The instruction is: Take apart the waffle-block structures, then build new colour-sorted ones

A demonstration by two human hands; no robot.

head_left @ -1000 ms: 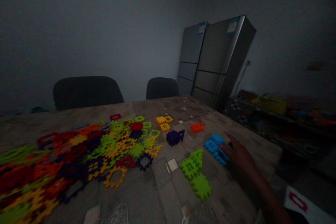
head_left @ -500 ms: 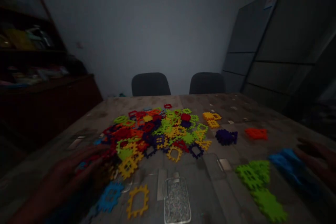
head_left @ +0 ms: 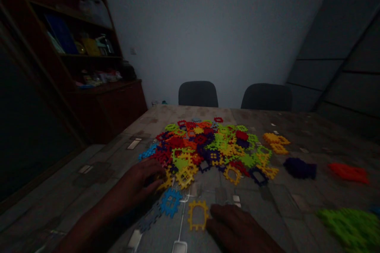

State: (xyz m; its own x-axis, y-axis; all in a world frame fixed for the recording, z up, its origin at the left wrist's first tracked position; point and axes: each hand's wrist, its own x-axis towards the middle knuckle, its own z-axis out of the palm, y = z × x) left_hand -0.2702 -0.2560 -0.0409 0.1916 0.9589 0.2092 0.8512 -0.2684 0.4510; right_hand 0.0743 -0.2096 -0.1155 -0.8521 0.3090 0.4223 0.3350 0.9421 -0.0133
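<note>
A heap of flat interlocking plastic pieces (head_left: 213,146) in red, yellow, green, purple and blue lies on the patterned table (head_left: 113,158). My left hand (head_left: 139,184) rests at the heap's near left edge, fingers curled against a yellow piece (head_left: 166,182). A blue piece (head_left: 170,201) lies just right of it. My right hand (head_left: 234,229) lies flat on the table with fingers stretched toward a yellow frame piece (head_left: 197,214), holding nothing.
Sorted groups sit to the right: yellow (head_left: 276,142), purple (head_left: 299,168), orange (head_left: 348,172), green (head_left: 352,227). Two dark chairs (head_left: 198,94) stand at the far edge. A dark shelf cabinet (head_left: 89,67) is at the left, grey fridges (head_left: 338,55) at the right.
The view has swung left from the fridges to the shelf. My right hand left the blue group and came to the yellow frame piece. My left hand came in to the heap's near edge.
</note>
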